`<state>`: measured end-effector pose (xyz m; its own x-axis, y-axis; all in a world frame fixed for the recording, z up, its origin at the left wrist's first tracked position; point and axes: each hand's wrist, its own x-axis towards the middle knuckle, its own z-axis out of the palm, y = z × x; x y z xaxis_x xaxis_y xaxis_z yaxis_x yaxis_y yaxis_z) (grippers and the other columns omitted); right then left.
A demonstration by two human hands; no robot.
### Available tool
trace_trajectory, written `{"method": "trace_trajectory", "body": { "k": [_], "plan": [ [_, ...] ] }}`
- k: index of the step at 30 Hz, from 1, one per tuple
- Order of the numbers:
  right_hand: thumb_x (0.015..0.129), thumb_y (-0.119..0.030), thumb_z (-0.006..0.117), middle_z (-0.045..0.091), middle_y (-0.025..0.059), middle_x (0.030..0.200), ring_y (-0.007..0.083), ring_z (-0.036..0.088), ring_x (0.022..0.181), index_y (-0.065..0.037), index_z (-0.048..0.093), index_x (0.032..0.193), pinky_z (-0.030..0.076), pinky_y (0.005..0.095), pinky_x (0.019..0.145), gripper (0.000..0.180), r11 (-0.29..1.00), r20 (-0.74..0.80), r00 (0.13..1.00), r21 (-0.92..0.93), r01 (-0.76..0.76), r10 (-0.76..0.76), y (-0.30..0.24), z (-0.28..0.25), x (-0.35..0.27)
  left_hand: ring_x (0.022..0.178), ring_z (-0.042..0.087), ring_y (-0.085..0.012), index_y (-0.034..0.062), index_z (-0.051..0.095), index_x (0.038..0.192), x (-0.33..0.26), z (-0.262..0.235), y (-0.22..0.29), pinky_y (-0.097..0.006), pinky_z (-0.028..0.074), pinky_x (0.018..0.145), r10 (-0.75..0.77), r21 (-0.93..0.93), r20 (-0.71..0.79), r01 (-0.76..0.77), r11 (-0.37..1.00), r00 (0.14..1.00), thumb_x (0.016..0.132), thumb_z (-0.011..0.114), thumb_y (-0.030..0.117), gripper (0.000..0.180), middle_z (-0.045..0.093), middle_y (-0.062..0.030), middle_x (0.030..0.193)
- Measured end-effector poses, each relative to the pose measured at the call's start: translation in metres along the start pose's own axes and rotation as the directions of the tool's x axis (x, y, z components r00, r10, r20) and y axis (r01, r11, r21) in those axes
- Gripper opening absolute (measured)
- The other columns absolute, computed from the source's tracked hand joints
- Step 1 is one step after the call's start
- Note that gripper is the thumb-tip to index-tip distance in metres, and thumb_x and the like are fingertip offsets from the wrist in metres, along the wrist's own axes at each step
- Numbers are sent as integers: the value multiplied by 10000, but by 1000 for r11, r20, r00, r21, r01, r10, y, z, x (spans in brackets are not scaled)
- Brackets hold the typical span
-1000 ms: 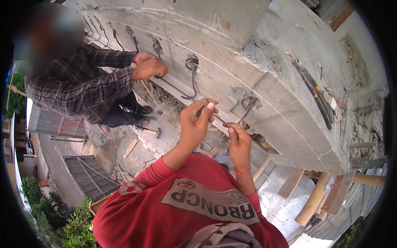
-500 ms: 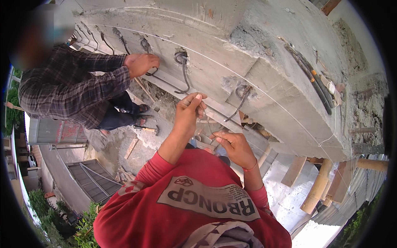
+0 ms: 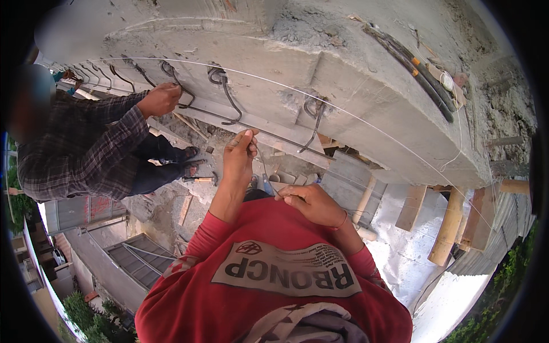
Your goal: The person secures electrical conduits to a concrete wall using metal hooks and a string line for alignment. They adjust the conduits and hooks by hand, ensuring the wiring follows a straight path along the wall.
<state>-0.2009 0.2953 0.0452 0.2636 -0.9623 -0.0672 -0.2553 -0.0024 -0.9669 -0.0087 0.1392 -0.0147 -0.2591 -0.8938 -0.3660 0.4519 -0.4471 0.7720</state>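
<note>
My left hand [image 3: 239, 154] is raised in front of the concrete beam, thumb and fingers pinched on one end of a thin wire [image 3: 263, 164]. The wire slants down to my right hand [image 3: 313, 204], whose fingers are closed on its lower end near my chest. Just beyond my hands, a bent steel bar [image 3: 231, 102] hooks out of the beam's face. Another bent bar [image 3: 315, 127] sticks out farther right. A long straight bar [image 3: 266, 136] runs along the beam below, near the hooks' lower ends.
A co-worker in a plaid shirt [image 3: 74, 148] stands at left, one hand [image 3: 160, 99] at another hook. White string [image 3: 354, 117] stretches across the concrete beam [image 3: 372, 137]. A long-handled black tool [image 3: 420, 71] lies on top. Below are a hammer [image 3: 199, 179] and timber posts [image 3: 446, 226].
My view has shifted, so the beam and hooks appear farther left. The wire between my hands looks straighter. Both my hands keep their pinch.
</note>
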Motion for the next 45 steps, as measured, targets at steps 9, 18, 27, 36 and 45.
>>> {"method": "trace_trajectory", "body": {
  "k": [9,18,27,36,45],
  "plan": [
    [1033,-137,673,598,32,736,80,524,668,-5,715,1207,436,284,626,222,973,-309,923,48,-226,229,-14,0,5,779,588,-62,-24,717,1184,1,-4,-22,-211,494,692,-152,-95,-135,140,986,979,1053,669,142,217,657,4,927],
    [1020,-100,625,665,125,754,226,594,645,-41,723,1229,479,364,641,238,960,-423,884,-95,-263,200,25,17,1,813,630,-101,-17,710,1204,-2,11,-11,-256,532,772,33,152,-98,-18,988,995,1057,688,191,256,696,-26,944],
    [1024,-85,591,710,202,836,355,678,725,-36,687,1302,529,425,718,298,977,-457,876,-67,-204,152,19,19,19,800,679,-101,54,725,1030,-8,20,-23,-254,582,754,-225,-1,-58,225,974,973,1043,731,232,179,719,-18,920],
    [1026,-55,583,715,164,834,198,605,642,-13,725,1246,502,353,655,265,963,-493,843,-38,-268,215,28,15,20,819,693,-94,44,741,1065,3,6,-21,-251,580,766,-228,16,74,228,974,971,1052,720,273,231,741,-26,962],
    [1074,-79,539,600,8,738,84,503,654,-29,709,1136,406,273,606,188,950,-560,770,127,-284,305,32,6,21,809,692,-132,13,740,1131,10,10,10,-298,578,782,-83,158,-26,86,984,996,1085,646,375,377,737,-48,977]
  ]
}}
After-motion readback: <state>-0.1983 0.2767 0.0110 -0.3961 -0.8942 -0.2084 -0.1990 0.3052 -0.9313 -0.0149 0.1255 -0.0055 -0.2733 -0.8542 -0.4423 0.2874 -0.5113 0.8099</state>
